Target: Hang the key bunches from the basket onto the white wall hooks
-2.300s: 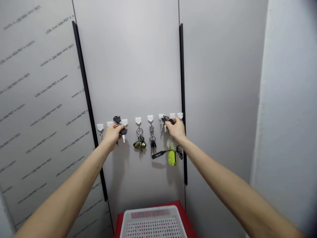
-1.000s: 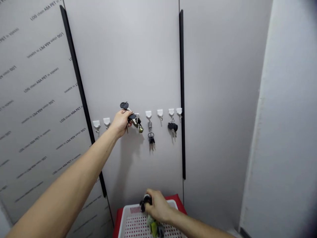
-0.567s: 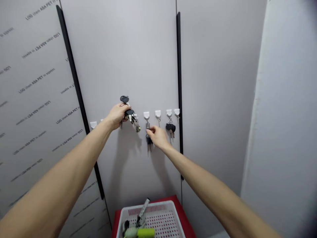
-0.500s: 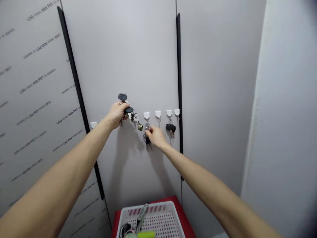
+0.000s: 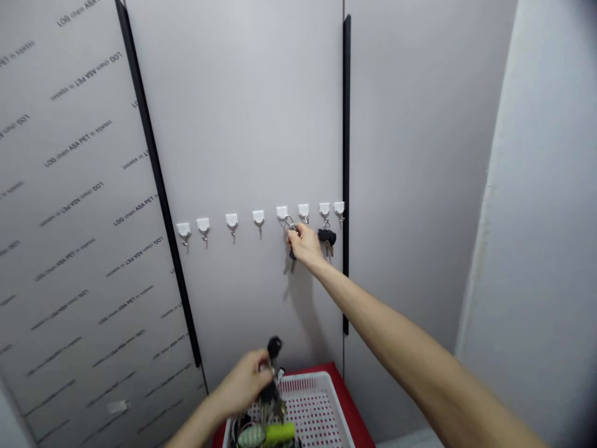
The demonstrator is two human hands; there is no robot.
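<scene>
My left hand (image 5: 245,382) is closed on a bunch of keys (image 5: 274,373) with black heads, held low over the white basket (image 5: 332,404); the bunch is partly blurred. Up at the row of hooks, my right hand (image 5: 305,244) pinches a second set of keys (image 5: 293,254). Its metal ring or clip (image 5: 290,221) shows just above my fingers, beside a white hook (image 5: 282,213); whether it still touches that hook I cannot tell. Farther right, black-headed keys (image 5: 327,236) hang from another hook (image 5: 324,210).
Several white adhesive hooks (image 5: 232,221) line the pale cabinet door (image 5: 233,124) between two long black handles (image 5: 346,155). Inside the basket lie a yellow-green item (image 5: 280,432) and other small things. The basket stands on a red surface (image 5: 347,414). A wall (image 5: 536,249) rises at right.
My left hand has come down from the hooks to above the basket with its keys. My right hand has moved slightly up and right, and its keys are no longer hanging straight below the hook.
</scene>
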